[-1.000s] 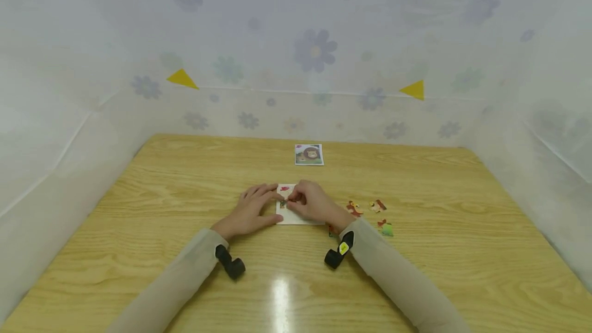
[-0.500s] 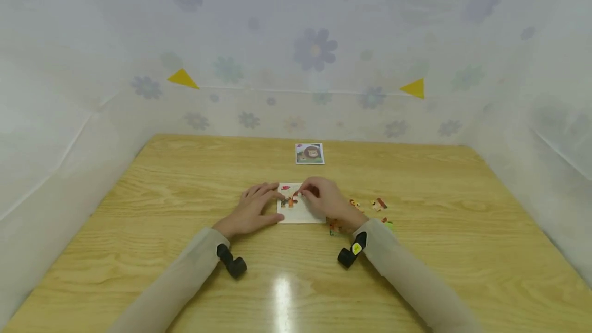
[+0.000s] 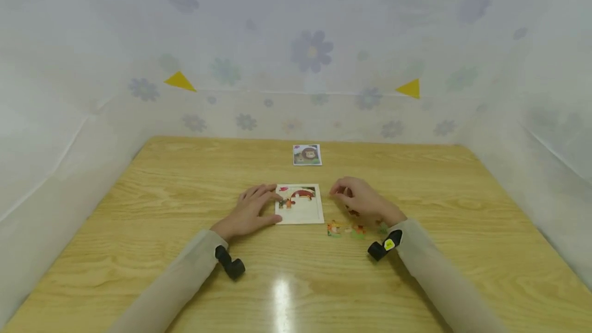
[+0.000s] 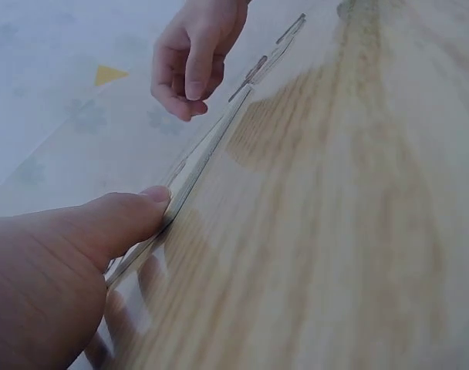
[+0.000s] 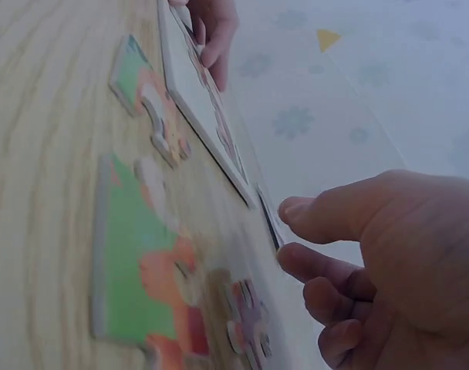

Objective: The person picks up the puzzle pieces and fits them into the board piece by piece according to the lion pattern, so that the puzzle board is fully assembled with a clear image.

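My left hand [image 3: 250, 210] rests at the left edge of a white puzzle tray [image 3: 320, 212], its fingers spread and its thumb on the tray's rim. Fitted puzzle pieces [image 3: 302, 193] fill part of the tray's upper half, with a pink shape, an orange piece and a brown arc. My right hand [image 3: 363, 198] hovers to the right of the tray with loosely bent fingers. In the right wrist view, thumb and forefinger stand slightly apart, with nothing seen between them. Loose puzzle pieces [image 5: 138, 262], green and orange, lie below this hand; it partly hides some in the head view.
A lion picture card [image 3: 307, 155] lies behind the tray on the wooden table [image 3: 185, 168]. Several loose pieces, among them an orange one [image 3: 334, 228], lie right of the tray. A flower-patterned curtain [image 3: 259, 55] stands around the table's back and sides.
My right hand has moved from the tray's upper part out to the right, uncovering the fitted pieces there. The left hand has stayed at the tray's left edge.
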Motion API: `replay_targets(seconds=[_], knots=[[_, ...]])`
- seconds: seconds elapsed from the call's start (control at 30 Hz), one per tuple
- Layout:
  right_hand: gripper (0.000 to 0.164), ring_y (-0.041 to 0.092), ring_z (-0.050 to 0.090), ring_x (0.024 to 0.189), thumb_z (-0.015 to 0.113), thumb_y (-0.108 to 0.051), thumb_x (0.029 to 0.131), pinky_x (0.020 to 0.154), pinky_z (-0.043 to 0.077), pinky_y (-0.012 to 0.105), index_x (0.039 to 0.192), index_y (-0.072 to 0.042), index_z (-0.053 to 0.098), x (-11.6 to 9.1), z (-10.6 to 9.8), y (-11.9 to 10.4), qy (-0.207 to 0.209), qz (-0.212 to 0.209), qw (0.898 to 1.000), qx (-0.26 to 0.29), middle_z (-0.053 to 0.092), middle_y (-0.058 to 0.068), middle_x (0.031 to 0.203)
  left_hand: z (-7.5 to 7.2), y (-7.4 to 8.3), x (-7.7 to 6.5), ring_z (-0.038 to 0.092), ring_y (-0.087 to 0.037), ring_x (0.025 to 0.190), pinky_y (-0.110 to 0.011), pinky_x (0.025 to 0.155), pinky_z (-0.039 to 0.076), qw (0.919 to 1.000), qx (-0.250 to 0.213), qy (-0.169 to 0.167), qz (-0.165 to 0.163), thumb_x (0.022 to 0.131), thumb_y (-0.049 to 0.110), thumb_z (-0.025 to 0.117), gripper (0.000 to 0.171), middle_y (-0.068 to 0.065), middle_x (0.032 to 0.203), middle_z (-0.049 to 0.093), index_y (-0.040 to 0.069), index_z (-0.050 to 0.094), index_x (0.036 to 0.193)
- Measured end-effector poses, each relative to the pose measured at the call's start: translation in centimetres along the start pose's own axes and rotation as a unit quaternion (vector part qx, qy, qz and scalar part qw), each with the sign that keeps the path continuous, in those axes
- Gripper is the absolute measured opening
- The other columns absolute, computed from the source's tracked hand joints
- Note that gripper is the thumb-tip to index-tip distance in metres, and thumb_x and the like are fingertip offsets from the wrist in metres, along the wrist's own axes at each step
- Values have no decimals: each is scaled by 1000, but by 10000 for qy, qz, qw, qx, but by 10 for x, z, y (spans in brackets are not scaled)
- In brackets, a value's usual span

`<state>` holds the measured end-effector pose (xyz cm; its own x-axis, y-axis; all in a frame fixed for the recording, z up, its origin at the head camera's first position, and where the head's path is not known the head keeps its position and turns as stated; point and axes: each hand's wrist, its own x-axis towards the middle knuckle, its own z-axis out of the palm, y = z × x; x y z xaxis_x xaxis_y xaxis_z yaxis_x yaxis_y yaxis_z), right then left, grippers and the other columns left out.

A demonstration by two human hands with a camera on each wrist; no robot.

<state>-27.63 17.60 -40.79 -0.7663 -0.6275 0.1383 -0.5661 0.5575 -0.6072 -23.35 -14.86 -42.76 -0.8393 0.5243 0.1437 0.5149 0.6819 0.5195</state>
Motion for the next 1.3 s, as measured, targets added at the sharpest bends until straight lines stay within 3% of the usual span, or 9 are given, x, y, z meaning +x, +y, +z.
replay_targets(seconds=[0.3, 0.43, 0.53, 0.77, 1.0, 1.13, 1.3], knots=[[28, 11, 51, 79, 67, -15, 91, 72, 46, 26, 117, -4, 63, -19, -16, 16, -764, -23, 9970, 77, 61, 9, 106, 2, -3, 1, 21, -38, 144, -63, 111, 13, 9999, 92, -52, -34, 92, 43, 62, 48, -11, 156, 31, 17, 55, 132], [33, 14, 45, 77, 69, -14, 89, 69, 42, 25, 119, -2, 63, -24, -19, 15, -860, -14, 9960, 259, 57, 12, 107, 4, -2, 2, 21, -38, 143, -63, 111, 13, 10000, 34, -11, -66, 91, 41, 63, 47, -11, 155, 32, 17, 56, 131], [32, 13, 44, 74, 71, -11, 87, 65, 41, 24, 117, -2, 64, -24, -20, 16, -791, 123, 9965, 243, 58, 12, 104, 3, -1, 3, 21, -39, 143, -64, 111, 12, 10000, 21, -56, -20, 92, 43, 62, 49, -11, 156, 31, 17, 55, 132], [34, 12, 56, 78, 75, -13, 83, 69, 49, 25, 114, -2, 65, -20, -19, 21, -543, 384, 9964, 533, 66, 9, 98, 2, -1, 4, 21, -38, 144, -64, 110, 13, 10000, 1, -25, -59, 91, 41, 63, 48, -11, 155, 32, 17, 56, 131], [31, 16, 51, 74, 78, -13, 80, 66, 45, 26, 108, -8, 66, -17, -13, 19, -90, 781, 9949, 633, 62, 6, 93, 3, 2, 3, 20, -38, 144, -63, 111, 12, 10000, -39, -41, -42, 91, 41, 64, 48, -12, 155, 31, 16, 56, 131], [22, 14, 49, 71, 75, -16, 84, 64, 42, 25, 104, -13, 66, -11, -8, 18, 136, 635, 9971, 401, 63, 0, 91, 3, 3, 3, 20, -38, 144, -63, 111, 12, 10000, -12, -13, -69, 91, 42, 64, 48, -11, 156, 32, 16, 56, 131], [13, 11, 47, 71, 67, -17, 91, 65, 41, 23, 103, -14, 67, 1, 0, 17, 249, 233, 9983, 478, 65, -1, 95, 0, 2, 2, 21, -36, 144, -63, 111, 13, 10000, 24, -6, -82, 91, 41, 64, 48, -10, 156, 32, 17, 56, 131]])
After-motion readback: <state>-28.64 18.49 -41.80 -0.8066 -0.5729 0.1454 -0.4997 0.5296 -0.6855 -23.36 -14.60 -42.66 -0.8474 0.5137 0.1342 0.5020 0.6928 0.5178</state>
